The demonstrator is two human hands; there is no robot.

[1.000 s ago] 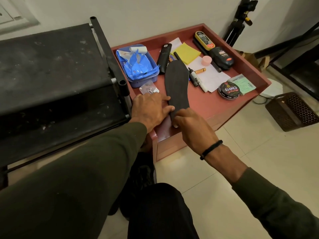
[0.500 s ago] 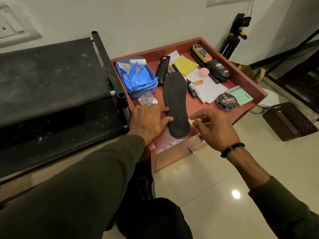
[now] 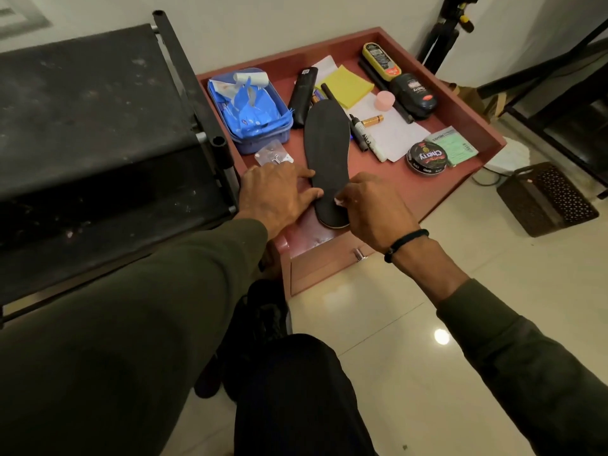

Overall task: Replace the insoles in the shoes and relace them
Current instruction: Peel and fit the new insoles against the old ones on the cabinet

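Red-brown worktop stands on pale floor tiles and carries a black insole lying flat near its left-centre, heel toward the near edge. Left hand rests with fingers straight against the insole's left side. Right hand pinches the heel's right edge, fingers curled.

One insole, two hands

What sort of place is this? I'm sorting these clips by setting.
Probably a home shoe-care corner: a low red table holding a tin of shoe polish, a black insole under both hands, and a black rack beside it on the tiled floor.
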